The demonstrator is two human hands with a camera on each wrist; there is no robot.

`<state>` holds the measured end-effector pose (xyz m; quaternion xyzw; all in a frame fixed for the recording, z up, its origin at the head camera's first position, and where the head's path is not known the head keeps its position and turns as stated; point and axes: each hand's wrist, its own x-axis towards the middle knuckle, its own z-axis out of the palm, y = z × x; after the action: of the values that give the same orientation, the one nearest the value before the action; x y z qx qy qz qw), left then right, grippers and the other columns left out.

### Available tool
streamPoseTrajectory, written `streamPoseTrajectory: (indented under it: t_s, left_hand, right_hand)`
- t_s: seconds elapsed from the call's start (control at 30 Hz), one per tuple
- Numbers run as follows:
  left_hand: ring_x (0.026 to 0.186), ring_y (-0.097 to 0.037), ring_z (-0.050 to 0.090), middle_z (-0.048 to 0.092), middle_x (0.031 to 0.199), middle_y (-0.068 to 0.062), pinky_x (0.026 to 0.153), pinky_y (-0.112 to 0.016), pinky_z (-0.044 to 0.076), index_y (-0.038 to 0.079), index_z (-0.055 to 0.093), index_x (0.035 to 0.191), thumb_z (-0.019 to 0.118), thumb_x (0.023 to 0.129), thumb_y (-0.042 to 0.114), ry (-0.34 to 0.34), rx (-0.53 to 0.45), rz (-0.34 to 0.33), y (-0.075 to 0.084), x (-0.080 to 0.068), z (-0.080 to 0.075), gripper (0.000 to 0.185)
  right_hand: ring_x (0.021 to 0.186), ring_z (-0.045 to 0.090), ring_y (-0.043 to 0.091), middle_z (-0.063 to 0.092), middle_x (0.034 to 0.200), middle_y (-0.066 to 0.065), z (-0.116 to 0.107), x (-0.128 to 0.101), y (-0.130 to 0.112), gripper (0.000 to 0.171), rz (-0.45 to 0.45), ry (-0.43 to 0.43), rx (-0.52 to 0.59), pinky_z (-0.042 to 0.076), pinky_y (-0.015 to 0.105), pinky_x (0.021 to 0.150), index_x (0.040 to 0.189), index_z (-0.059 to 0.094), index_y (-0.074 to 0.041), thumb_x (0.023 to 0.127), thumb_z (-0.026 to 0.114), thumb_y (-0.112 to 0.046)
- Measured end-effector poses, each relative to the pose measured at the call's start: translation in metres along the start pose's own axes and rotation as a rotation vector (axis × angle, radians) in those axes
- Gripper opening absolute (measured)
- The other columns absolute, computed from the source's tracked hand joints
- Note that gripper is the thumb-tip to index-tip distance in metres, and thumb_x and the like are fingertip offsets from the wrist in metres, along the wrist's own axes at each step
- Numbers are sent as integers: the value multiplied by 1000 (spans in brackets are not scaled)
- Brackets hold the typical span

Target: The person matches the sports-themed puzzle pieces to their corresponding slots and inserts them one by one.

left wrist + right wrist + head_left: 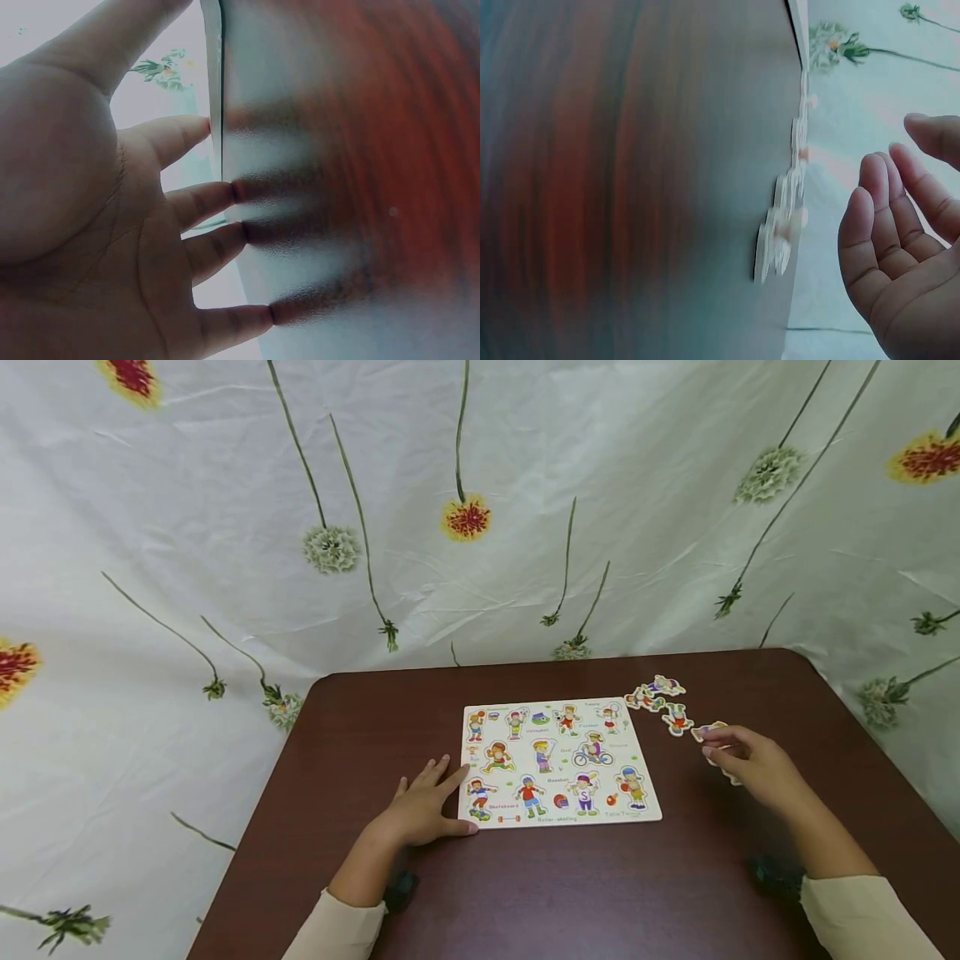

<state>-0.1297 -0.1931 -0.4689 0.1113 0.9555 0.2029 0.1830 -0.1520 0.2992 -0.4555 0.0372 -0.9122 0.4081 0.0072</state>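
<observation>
A white puzzle board [558, 760] printed with sporty cartoon children lies in the middle of a brown table [570, 893]. My left hand [423, 806] lies flat on the table, its straight fingers touching the board's left edge; in the left wrist view the fingertips [251, 225] press on the tabletop [375, 187]. Several loose cut-out pieces [660, 695] lie right of the board. My right hand [750, 764] hovers beside the nearest piece [708, 729]. Seen from the right wrist, its fingers [889, 225] are loosely curled and empty, apart from the pieces [780, 225].
A white cloth with a flower print [450, 527] hangs behind the table and falls past both its sides. The table's far edge runs just behind the loose pieces. Dark wrist-worn cameras [401, 889] [776, 872] sit under both forearms.
</observation>
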Motion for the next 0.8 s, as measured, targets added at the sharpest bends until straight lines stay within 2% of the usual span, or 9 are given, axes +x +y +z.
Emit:
streamPoseTrajectory:
  t_s: [0.17,0.3,0.43,0.53,0.8]
  left_hand:
    - [159,-35,9,13,171,-10,121,-71,5,29,31,160,77,84,55,1,-1,1,0,1,0,93]
    - [159,-35,9,14,171,-11,121,-72,5,29,31,160,77,84,55,-1,2,1,0,1,0,93]
    - [159,-35,9,13,171,-11,121,-72,5,29,31,160,77,84,56,-2,3,0,1,1,1,93]
    - [159,-35,9,13,171,-11,120,-72,5,29,31,160,77,84,55,0,4,3,1,0,1,93]
    - [159,-36,9,14,171,-13,120,-73,6,28,32,160,77,84,54,8,9,9,3,-1,0,93]
  right_hand:
    - [77,59,-3,74,104,20,-10,2,11,35,15,-13,-101,50,26,62,122,65,2,101,64,-27]
    - [84,62,6,72,106,20,-15,3,17,34,32,-44,-179,49,29,65,119,65,1,101,63,-27]
    - [88,66,16,71,105,19,-19,4,19,31,40,-90,-201,48,30,67,116,66,3,100,64,-23]
    - [87,67,19,71,102,19,-20,4,21,28,44,-131,-207,49,32,67,114,66,5,99,65,-18]
    - [79,65,16,71,99,21,-16,6,26,21,34,-202,-198,49,33,65,109,64,8,96,65,-9]
